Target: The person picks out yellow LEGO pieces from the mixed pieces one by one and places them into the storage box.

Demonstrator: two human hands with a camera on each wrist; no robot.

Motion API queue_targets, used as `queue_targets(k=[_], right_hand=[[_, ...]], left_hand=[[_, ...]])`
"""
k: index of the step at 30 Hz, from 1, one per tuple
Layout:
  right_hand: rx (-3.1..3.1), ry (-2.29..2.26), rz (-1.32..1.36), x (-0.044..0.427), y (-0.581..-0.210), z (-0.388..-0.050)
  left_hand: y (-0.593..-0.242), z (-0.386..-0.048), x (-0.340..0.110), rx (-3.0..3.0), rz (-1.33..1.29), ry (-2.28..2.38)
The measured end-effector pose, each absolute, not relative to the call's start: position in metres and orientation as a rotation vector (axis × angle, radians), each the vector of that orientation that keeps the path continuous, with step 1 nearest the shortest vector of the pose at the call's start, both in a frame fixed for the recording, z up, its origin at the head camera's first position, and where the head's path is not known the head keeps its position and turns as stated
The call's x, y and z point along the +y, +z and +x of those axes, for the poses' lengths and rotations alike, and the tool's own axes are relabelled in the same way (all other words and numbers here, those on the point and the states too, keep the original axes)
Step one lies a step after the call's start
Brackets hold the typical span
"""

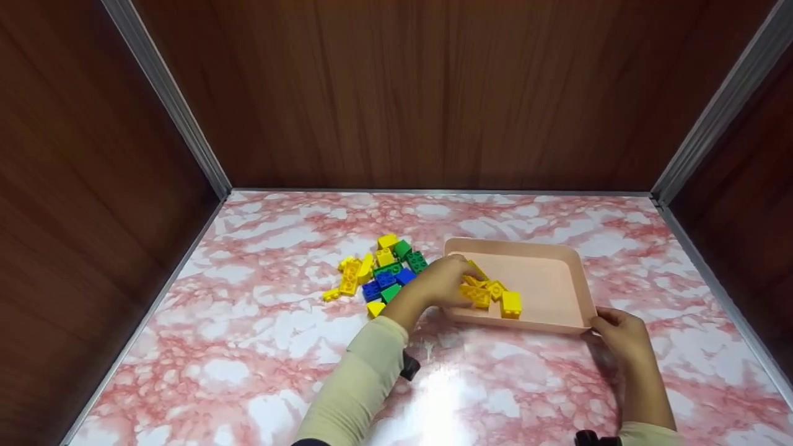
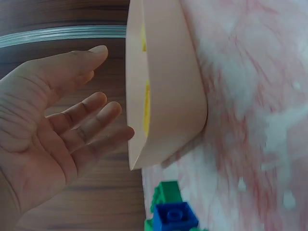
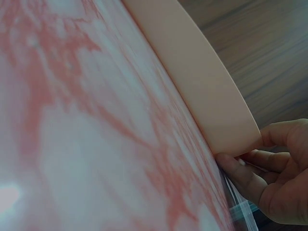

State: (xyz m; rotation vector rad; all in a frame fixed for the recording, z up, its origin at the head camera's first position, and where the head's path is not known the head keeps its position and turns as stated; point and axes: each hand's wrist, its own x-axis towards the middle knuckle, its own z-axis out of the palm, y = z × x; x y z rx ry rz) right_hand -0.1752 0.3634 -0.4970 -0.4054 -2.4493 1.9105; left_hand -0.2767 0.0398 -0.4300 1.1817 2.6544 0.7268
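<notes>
A peach plastic tray lies on the table with several yellow toy bricks in its left part. Over the tray's left side hangs my left hand; in the left wrist view its fingers are spread and slightly bent, with nothing between them. My right hand pinches the tray's near right corner. The right wrist view has its thumb and fingers at that corner of the tray wall. Left of the tray is a pile of building bricks, with yellow bricks, blue bricks and green bricks.
The table has a red and white marbled top. Brown wooden panels with grey metal edging stand behind it and at both sides. Some pile bricks lie close to the tray's left wall, partly behind my left forearm.
</notes>
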Motion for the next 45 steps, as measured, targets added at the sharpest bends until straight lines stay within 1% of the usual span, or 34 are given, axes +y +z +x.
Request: queue_targets(k=[5, 12, 19, 27, 34, 45], right_hand=[[-2.431, 1.927, -0.415, 0.364, -0.497, -0.175], [-2.461, 1.893, -0.433, 0.365, -0.498, -0.175], [-2.471, 1.887, -0.429, 0.366, -0.497, -0.175], [-2.483, 1.862, -0.415, 0.365, -0.495, -0.175], [-2.517, 1.822, -0.420, 0.364, -0.494, -0.175], [-2.556, 1.778, -0.443, 0.362, -0.496, -0.175]], left_hand=[[-0.433, -0.264, 0.017, 2.737, 1.136, 0.657], [-0.444, -0.250, -0.017, 2.797, 1.053, 0.736], [-0.449, -0.237, -0.050, 2.868, 0.817, 0.855], [-0.459, -0.230, -0.082, 2.939, 0.681, 1.077], [-0.463, -0.228, -0.095, 2.925, 0.552, 1.171], [-0.470, -0.231, -0.101, 2.923, 0.444, 1.103]])
